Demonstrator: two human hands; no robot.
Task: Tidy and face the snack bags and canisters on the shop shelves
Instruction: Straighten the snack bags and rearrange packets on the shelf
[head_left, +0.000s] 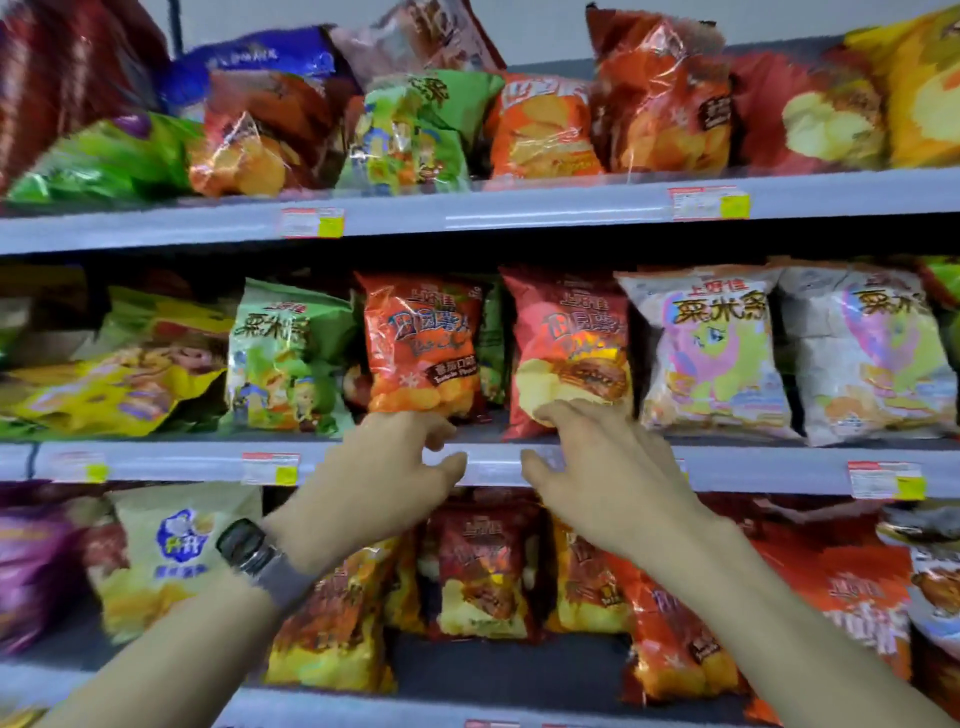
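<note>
both hands at the middle shelf (779, 467): left hand (384, 467) loosely spread, gripping nothing, just under the orange bag (421, 348); right hand (597, 462) flat-fingered on the red bag (566, 332) base. those two stand upright, faced. left of the hands, a yellow bag (104, 400) slumps flat; plenty left, i'd judge.

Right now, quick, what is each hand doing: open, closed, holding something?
Left hand: open, fingers loosely curled, touching the bottom of the orange bag.
Right hand: open, fingers touching the bottom of the red bag.
</note>
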